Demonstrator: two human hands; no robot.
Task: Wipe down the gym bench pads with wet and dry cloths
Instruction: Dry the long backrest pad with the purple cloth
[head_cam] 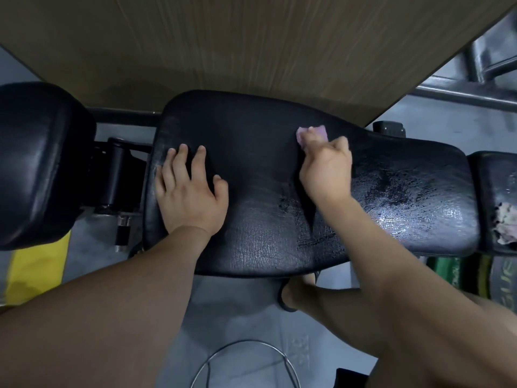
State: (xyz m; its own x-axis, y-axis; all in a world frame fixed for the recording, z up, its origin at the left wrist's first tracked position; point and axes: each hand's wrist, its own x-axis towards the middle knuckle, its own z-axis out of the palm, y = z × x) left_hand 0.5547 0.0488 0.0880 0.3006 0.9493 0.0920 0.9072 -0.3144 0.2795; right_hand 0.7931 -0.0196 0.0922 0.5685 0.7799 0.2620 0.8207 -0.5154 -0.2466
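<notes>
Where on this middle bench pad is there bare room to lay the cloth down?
Free: the stretch of the middle pad between the left hand and the right hand, and its shiny right end beyond the pink cloth. Crowded: the next pad at far right, where a crumpled rag lies.

The long black bench pad (pixel 251 163) lies flat across the middle, wide at its left end and narrower toward the right. Its cracked vinyl glistens wet over the right half. A pink cloth (pixel 313 134) sits bunched near its far edge, gripped by the right hand (pixel 326 169). A 2nd black pad (pixel 36 163) stands just off the left end. A 3rd pad (pixel 492 186) adjoins the right end, with a crumpled pale cloth (pixel 506 222) on it.
</notes>
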